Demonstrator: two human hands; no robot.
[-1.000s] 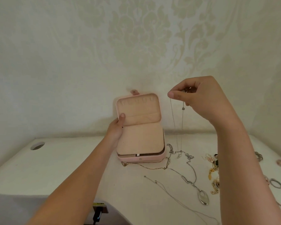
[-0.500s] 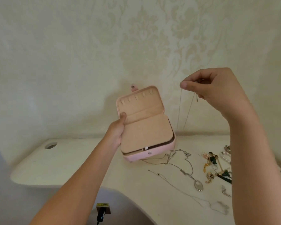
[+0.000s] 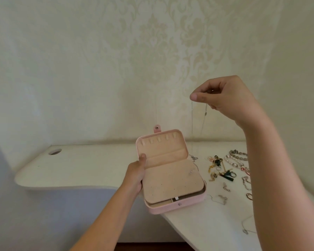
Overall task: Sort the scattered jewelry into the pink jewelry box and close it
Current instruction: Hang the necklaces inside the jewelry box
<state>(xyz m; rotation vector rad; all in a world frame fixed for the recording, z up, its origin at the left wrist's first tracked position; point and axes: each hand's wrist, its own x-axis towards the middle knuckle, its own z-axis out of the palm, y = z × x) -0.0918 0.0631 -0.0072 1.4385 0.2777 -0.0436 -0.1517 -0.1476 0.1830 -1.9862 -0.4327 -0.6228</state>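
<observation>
At the front edge of the table [image 3: 80, 165], the left hand [image 3: 134, 175] grips the left side of the open pink jewelry box [image 3: 170, 183], which was farther back a second ago. The thin necklace [image 3: 192, 127], pinched high by the right hand [image 3: 227, 100], now ends on the box's inner flap, so it can go in. The other jewelry [image 3: 223, 169] waits near the right edge.

Curled left hand [image 3: 134, 175], pinching right hand [image 3: 225, 100]
</observation>
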